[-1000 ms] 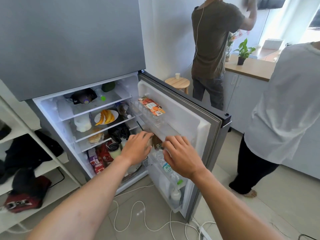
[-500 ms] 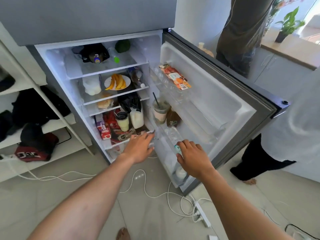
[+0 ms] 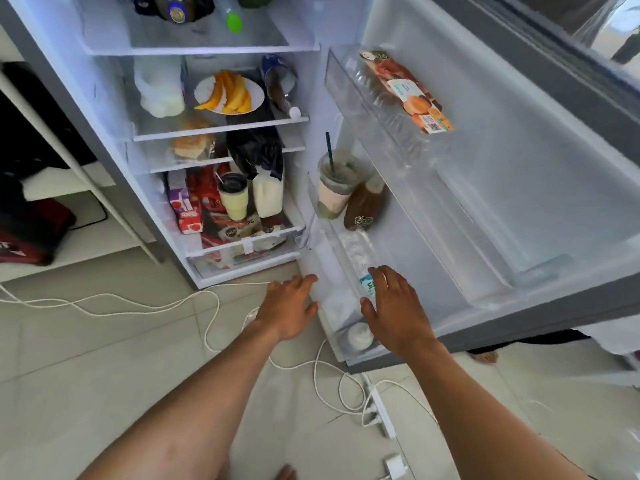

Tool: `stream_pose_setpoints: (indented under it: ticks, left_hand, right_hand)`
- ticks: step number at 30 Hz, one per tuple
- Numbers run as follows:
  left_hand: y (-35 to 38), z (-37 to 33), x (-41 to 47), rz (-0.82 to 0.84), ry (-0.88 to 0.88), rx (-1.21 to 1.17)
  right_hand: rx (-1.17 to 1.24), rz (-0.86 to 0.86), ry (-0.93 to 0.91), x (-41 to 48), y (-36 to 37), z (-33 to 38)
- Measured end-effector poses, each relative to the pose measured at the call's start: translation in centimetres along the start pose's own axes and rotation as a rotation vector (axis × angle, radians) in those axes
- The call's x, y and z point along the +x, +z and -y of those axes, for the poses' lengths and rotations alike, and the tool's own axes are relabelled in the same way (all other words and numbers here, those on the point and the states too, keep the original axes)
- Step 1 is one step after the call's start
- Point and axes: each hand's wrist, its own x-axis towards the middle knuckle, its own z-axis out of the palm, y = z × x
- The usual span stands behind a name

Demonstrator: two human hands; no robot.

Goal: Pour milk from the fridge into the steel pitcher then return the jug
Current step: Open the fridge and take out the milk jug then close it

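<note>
The fridge (image 3: 221,129) stands open in front of me. A white milk jug (image 3: 267,195) stands upright on its lowest shelf, beside a pale lidded cup (image 3: 234,196). My left hand (image 3: 289,308) hovers open at the lower front corner of the fridge, below that shelf, holding nothing. My right hand (image 3: 393,308) is spread open over the bottom door bin (image 3: 337,336), its fingers just above a lying water bottle (image 3: 360,258). No steel pitcher is in view.
The open door (image 3: 519,202) holds an iced drink cup (image 3: 334,185), a brown bottle (image 3: 365,206) and a juice carton (image 3: 412,95). White cables (image 3: 207,306) and a power strip (image 3: 379,408) lie on the tiled floor. A shelving unit (image 3: 52,188) stands left.
The view has dropped and moved closer to the fridge. Both hands have sunk from the middle door shelf to the bottom bin and fridge base.
</note>
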Motion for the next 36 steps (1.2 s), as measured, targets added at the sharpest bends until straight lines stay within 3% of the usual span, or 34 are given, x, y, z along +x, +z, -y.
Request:
stream_pose_setpoints:
  ticks: [9, 19, 36]
  left_hand:
    - [8.1, 1.4, 3.8, 0.019, -0.056, -0.148]
    - [14.3, 1.3, 5.5, 0.016, -0.094, -0.294]
    - [20.9, -1.0, 9.7, 0.085, -0.239, -0.596]
  right_hand:
    - [-0.167, 0.009, -0.053, 3.4, 5.0, -2.8]
    - [-0.046, -0.145, -0.057, 3.2, 7.5, -3.6]
    - [0.028, -0.22, -0.053, 3.3, 8.1, -3.8]
